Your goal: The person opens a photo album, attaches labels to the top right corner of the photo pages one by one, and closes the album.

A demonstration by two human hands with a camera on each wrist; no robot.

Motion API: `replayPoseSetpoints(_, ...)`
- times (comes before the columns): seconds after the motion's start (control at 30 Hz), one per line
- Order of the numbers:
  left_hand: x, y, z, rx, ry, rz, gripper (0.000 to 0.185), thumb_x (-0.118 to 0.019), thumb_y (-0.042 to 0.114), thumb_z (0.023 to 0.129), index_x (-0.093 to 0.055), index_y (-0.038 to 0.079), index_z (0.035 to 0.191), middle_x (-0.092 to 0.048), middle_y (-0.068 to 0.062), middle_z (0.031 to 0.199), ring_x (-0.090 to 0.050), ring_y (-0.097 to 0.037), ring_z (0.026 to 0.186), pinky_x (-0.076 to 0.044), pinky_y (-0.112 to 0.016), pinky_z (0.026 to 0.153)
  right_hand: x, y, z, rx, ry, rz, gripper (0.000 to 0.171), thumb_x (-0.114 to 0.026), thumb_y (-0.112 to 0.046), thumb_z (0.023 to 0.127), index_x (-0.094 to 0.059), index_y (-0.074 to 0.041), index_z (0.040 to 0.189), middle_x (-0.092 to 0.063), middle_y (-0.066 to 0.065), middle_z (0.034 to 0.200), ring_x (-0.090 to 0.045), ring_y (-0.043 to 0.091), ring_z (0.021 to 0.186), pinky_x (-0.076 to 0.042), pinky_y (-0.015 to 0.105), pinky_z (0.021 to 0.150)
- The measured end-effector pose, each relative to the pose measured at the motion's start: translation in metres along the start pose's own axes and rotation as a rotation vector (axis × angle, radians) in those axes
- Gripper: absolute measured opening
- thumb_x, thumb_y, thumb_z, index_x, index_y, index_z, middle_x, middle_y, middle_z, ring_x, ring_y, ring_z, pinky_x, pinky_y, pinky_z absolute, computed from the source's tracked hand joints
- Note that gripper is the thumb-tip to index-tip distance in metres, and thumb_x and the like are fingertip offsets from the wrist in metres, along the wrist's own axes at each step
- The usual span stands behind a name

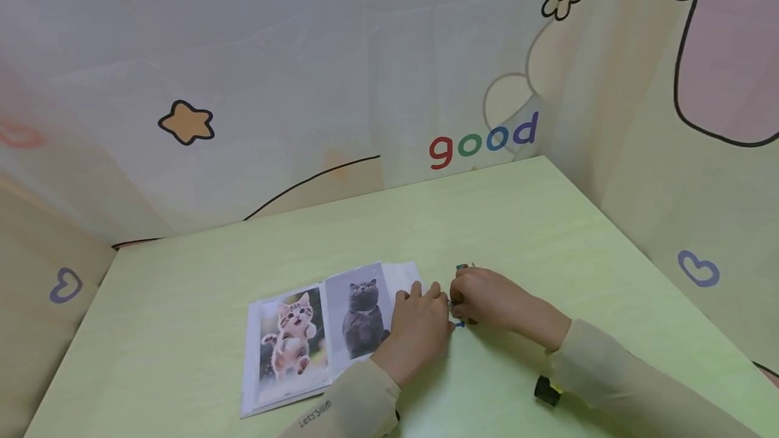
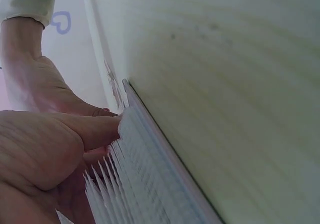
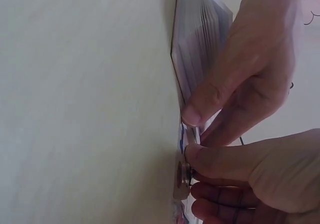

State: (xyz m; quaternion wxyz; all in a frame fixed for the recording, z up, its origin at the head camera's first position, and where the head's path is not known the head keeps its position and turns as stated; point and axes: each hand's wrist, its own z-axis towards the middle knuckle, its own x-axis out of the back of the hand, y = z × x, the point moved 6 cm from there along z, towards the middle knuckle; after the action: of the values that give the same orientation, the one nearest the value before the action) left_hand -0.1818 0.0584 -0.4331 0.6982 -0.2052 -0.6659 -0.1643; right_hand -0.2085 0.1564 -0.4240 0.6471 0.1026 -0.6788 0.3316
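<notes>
The left hand lies flat with straight fingers pressing the fanned right-hand pages of an open photo album on the pale green table. Touching it, the right hand pinches a small flat piece, perhaps a photo or card, at the page edges. The plastic sleeves look thin, floppy and slippery, best held by their edge.

The head view looks forward and down from above onto the pale green tabletop, taking in the whole open photo album with clear plastic sleeves. The left wrist view sits very close, level with the surface, facing the album's fanned sleeve edges. The right wrist view, equally close, faces the same edge from the opposite side.
</notes>
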Motion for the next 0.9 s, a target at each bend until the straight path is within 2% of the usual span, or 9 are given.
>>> replayPoseSetpoints(0.07,0.0,0.001,0.0,-0.004,0.0,0.003,0.025,-0.072,0.043,0.095,-0.074,0.017,0.098,-0.057,0.005,0.093,-0.051,-0.021,0.088,-0.042,-0.037,0.072,0.0,0.001,0.001,0.009,0.003,-0.001,0.021,-0.076,0.004,0.085,-0.07,-0.011,0.071,-0.055,-0.008,0.072,-0.05,0.008,0.071,-0.05,0.03,0.072)
replayPoseSetpoints(0.17,0.001,0.001,0.001,-0.004,-0.001,-0.002,0.025,-0.073,0.043,0.095,-0.074,0.018,0.096,-0.058,0.005,0.093,-0.051,-0.021,0.087,-0.042,-0.036,0.071,-0.001,0.004,0.001,0.008,0.008,-0.004,0.02,-0.073,0.007,0.086,-0.071,-0.01,0.075,-0.056,-0.008,0.073,-0.051,0.009,0.071,-0.05,0.027,0.068)
replayPoseSetpoints(0.33,0.003,0.002,0.0,0.002,-0.002,-0.005,0.025,-0.073,0.043,0.094,-0.074,0.018,0.095,-0.059,0.005,0.093,-0.053,-0.021,0.086,-0.042,-0.035,0.071,0.0,0.006,-0.001,0.015,0.018,-0.018,0.024,-0.067,0.009,0.085,-0.067,-0.012,0.072,-0.052,-0.008,0.072,-0.048,0.009,0.068,-0.045,0.025,0.062)
replayPoseSetpoints(0.5,0.004,0.001,0.0,0.007,-0.006,-0.005,0.024,-0.073,0.041,0.094,-0.074,0.017,0.093,-0.058,0.005,0.091,-0.052,-0.02,0.083,-0.042,-0.035,0.069,0.004,0.006,-0.004,0.038,0.027,0.007,0.025,-0.065,0.007,0.085,-0.065,-0.014,0.073,-0.052,-0.01,0.072,-0.046,0.006,0.069,-0.047,0.026,0.067)
replayPoseSetpoints(0.63,0.005,0.001,0.0,0.01,-0.02,0.008,0.025,-0.073,0.042,0.094,-0.074,0.017,0.098,-0.06,0.004,0.094,-0.054,-0.02,0.087,-0.043,-0.035,0.07,0.01,0.007,-0.009,0.057,0.034,0.079,0.025,-0.064,0.007,0.085,-0.064,-0.016,0.075,-0.052,-0.013,0.074,-0.046,0.002,0.07,-0.052,0.033,0.083)
replayPoseSetpoints(0.73,0.005,0.002,0.0,0.013,-0.033,0.015,0.027,-0.073,0.043,0.094,-0.075,0.017,0.1,-0.061,0.004,0.097,-0.055,-0.021,0.089,-0.044,-0.036,0.072,0.013,0.01,-0.014,0.069,0.035,0.163,0.025,-0.062,0.007,0.085,-0.063,-0.017,0.076,-0.053,-0.014,0.074,-0.047,0.001,0.068,-0.052,0.034,0.084)
replayPoseSetpoints(0.9,0.005,0.002,0.001,0.013,-0.052,0.016,0.025,-0.072,0.041,0.096,-0.074,0.016,0.097,-0.059,0.004,0.095,-0.053,-0.02,0.087,-0.044,-0.036,0.072,0.015,0.02,-0.023,0.046,0.032,0.304,0.025,-0.061,0.008,0.087,-0.059,-0.016,0.079,-0.055,-0.012,0.074,-0.05,0.002,0.065,-0.048,0.024,0.064)
